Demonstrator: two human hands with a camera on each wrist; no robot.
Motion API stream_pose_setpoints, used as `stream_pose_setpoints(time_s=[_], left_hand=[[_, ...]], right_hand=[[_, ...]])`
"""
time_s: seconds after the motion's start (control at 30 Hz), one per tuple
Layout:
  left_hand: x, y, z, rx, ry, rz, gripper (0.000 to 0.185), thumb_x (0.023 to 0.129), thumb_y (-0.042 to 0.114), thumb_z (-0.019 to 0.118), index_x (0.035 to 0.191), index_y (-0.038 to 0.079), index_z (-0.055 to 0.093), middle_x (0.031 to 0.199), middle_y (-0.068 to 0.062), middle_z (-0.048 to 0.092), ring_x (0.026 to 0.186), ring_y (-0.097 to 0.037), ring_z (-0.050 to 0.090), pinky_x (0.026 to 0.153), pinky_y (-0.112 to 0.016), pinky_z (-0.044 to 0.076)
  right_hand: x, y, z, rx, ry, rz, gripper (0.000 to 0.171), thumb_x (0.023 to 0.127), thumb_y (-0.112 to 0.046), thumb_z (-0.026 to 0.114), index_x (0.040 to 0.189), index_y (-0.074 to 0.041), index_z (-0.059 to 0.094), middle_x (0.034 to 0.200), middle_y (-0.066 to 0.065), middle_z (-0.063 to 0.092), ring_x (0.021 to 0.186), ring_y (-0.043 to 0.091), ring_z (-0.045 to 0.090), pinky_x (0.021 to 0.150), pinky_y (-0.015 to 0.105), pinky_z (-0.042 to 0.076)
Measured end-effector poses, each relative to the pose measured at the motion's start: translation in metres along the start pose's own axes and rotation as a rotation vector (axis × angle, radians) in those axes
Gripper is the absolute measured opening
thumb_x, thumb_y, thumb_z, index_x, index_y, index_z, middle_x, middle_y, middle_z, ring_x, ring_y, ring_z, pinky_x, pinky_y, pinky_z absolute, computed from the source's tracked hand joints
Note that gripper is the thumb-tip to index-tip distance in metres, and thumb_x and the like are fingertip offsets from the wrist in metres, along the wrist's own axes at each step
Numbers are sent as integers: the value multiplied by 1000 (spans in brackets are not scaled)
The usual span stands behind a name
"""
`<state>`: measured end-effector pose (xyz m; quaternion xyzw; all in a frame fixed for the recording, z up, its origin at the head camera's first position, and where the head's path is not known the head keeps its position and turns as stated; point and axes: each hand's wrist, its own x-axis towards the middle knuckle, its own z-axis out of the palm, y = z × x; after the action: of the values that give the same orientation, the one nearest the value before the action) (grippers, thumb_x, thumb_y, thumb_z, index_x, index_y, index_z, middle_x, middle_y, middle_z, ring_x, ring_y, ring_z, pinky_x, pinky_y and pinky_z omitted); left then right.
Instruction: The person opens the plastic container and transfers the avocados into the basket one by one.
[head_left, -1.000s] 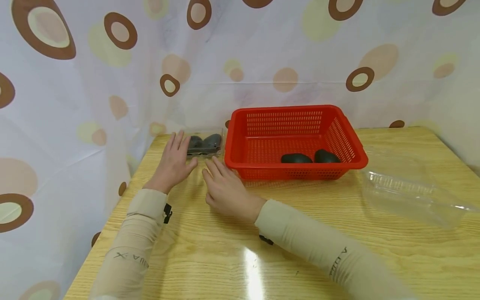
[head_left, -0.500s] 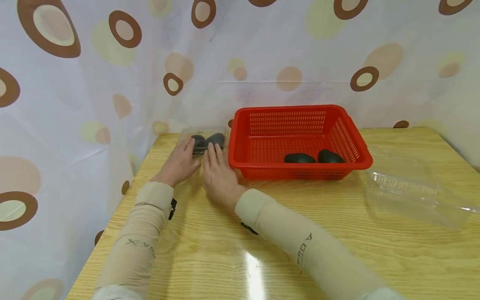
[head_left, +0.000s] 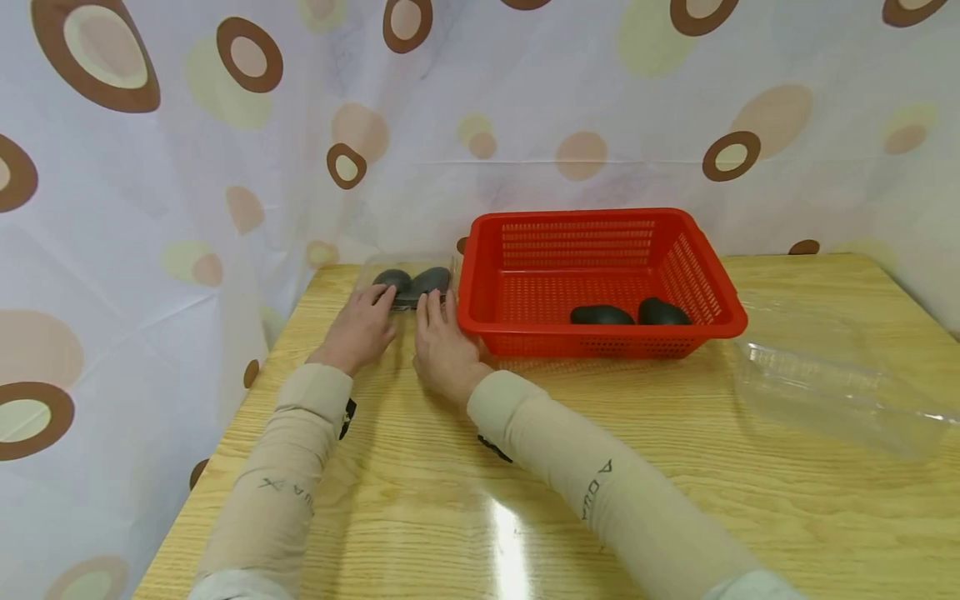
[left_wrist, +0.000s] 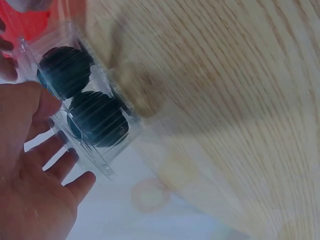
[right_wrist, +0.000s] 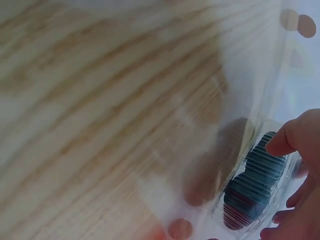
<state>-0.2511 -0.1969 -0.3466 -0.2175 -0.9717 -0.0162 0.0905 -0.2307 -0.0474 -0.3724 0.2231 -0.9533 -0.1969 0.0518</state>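
At the table's far left corner is a clear plastic clamshell box (head_left: 405,302) with two dark avocados (head_left: 431,282) inside, seen through its ribbed plastic in both wrist views. My left hand (head_left: 356,329) grips the box's near edge at its left; in the left wrist view its thumb lies on the rim, with the other fingers along the edge. My right hand (head_left: 446,354) holds the same edge at the right, close beside the red basket. Some of its fingertips show at the upper left of the left wrist view. Most of the near rim is hidden behind the hands.
Right of the box stands a red plastic basket (head_left: 600,332) with two dark avocados (head_left: 663,312) near its front wall. A second clear plastic box (head_left: 840,392) lies open farther right on the wooden table (head_left: 420,500). A patterned curtain (head_left: 525,108) hangs behind.
My right hand has moved forward to the box's near edge. The left hand has shifted from its left side to the front rim, with its fingers more bent.
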Motion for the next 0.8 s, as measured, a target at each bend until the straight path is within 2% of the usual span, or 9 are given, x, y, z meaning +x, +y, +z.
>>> stream_pose_setpoints(time_s=[0.1,0.2,0.3,0.37,0.43,0.5,0.57,0.63,0.8], left_hand=[[-2,2,0,32,17,-12,48,97,7,58,142,-7,48,137,-28,54,126,-44,51,109,-49,45],[-4,4,-1,2,8,-41,45,96,3,54,140,-4,52,132,-26,56,124,-43,52,105,-50,48],[-9,3,-2,-41,-5,-84,43,96,2,53,138,-1,55,130,-24,57,122,-42,52,100,-49,51],[-14,3,-3,-67,-5,-111,41,95,2,53,137,1,58,127,-23,59,120,-41,53,96,-49,53],[-20,2,-4,-83,-1,-140,38,97,2,51,134,2,60,125,-22,59,117,-41,54,94,-49,55],[-25,3,-3,-102,8,-165,36,98,3,49,132,3,62,123,-21,60,114,-40,55,91,-48,56],[-30,4,-3,-115,25,-186,34,100,6,48,130,3,64,121,-20,61,111,-40,56,87,-49,57],[-33,5,-2,-114,49,-191,32,101,9,49,128,4,65,119,-19,61,108,-39,57,84,-49,58],[-40,14,-2,-101,115,-182,30,103,20,52,121,5,70,109,-16,64,98,-36,59,73,-47,59]], right_hand=[[-3,-1,1,-21,12,-25,79,100,-50,45,154,5,26,160,20,28,149,36,23,124,55,19],[-9,-2,2,27,13,-19,79,99,-50,47,154,4,27,160,19,28,146,37,28,123,52,23],[-15,-4,0,127,32,-3,79,98,-48,52,154,2,28,159,18,29,142,39,35,120,44,33],[-20,-5,-2,181,64,-5,77,97,-46,55,152,2,32,156,18,32,137,40,40,113,38,43],[-26,-7,-4,211,101,-16,75,96,-45,58,150,1,36,152,16,36,131,38,44,101,31,53],[-30,-8,-6,193,137,-34,71,95,-45,58,148,0,41,147,15,40,124,36,47,94,28,55],[-34,-8,-7,172,173,-47,68,95,-45,58,145,-1,46,140,14,44,118,33,49,87,25,56],[-37,-7,-7,152,209,-58,64,94,-44,59,141,-2,50,134,12,48,113,31,51,88,27,54],[-45,-1,-6,110,281,-100,55,93,-42,61,133,-3,57,127,9,55,115,25,51,101,35,44]])
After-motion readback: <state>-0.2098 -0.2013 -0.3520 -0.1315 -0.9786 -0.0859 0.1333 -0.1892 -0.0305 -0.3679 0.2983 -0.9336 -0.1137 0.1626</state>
